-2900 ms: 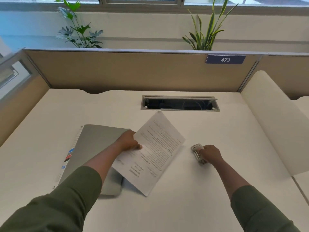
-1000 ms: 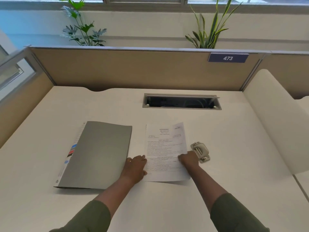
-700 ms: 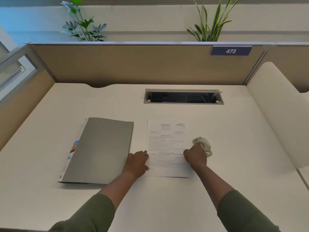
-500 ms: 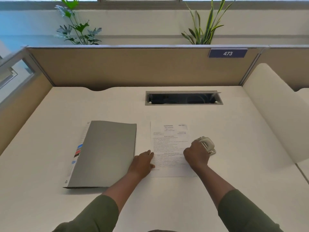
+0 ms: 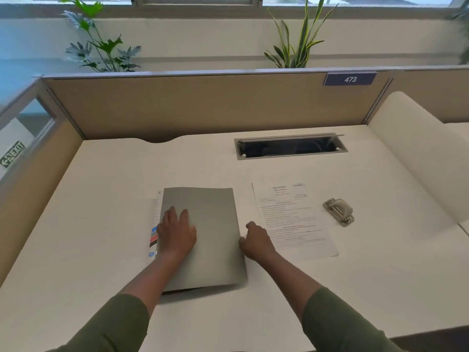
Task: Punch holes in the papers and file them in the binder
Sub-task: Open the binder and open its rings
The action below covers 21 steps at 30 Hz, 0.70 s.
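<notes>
A closed grey binder [image 5: 203, 237] lies flat on the white surface [image 5: 101, 199], near the middle and slightly left. Coloured tabs [image 5: 153, 237] and white page edges stick out along its left side. The left hand [image 5: 177, 235] rests palm down on the left part of the cover, its fingers [image 5: 175, 214] spread and pointing to the far side, holding nothing. The right hand [image 5: 255, 241] sits at the binder's right edge, about halfway along it; its fingers [image 5: 250, 226] are curled loosely, and whether they grip the cover's edge or only touch it cannot be told. Just right of that hand lies a printed paper [image 5: 291, 219], flat on the surface with its text facing up, the near left corner close to the wrist. Farther right, apart from the paper, sits a small metal hole punch [image 5: 338, 212], untouched. Both forearms wear dark green sleeves [image 5: 342, 323]. On the far side, a cable slot [image 5: 290, 147] opens in the surface below a beige partition [image 5: 203, 105] with a "473" plate [image 5: 350, 79]; two plants [image 5: 101, 47] stand behind it.
</notes>
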Available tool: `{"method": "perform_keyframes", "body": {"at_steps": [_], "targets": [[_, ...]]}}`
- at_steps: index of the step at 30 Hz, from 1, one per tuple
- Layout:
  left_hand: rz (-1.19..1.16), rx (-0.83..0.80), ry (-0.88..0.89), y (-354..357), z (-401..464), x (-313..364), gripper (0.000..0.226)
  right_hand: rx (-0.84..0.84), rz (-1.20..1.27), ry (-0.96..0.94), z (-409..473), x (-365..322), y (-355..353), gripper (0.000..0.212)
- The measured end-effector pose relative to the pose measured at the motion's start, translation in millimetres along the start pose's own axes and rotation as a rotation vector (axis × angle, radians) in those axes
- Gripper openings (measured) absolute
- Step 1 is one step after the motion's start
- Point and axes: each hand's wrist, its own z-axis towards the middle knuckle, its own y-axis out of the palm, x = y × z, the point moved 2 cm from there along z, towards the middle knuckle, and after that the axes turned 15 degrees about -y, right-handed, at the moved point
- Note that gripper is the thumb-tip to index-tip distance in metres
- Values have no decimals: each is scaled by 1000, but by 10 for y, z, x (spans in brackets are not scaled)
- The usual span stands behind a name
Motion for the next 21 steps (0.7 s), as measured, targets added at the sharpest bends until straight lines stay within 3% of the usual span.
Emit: {"method": "perform_keyframes", "body": {"at_steps": [7, 9, 10, 14, 19, 21], "targets": [[-316, -110, -291, 9, 75, -347, 59, 24, 127, 149, 69, -151, 177, 40], [-397, -143, -359, 5, 80, -364, 61, 33, 190, 161, 82, -170, 165, 24], [-420, -154, -374, 6, 84, -374, 63, 42, 214, 169, 73, -184, 152, 14], [-475, -162, -388, -13, 122, -403, 66, 79, 342, 206, 66, -202, 112, 28], [-584, -194, -420, -41, 82, -270, 68, 144, 348, 184, 50, -158, -75, 3], [-612, -205, -421, -36, 58, -186, 68, 188, 363, 177, 31, -129, -175, 20]]}}
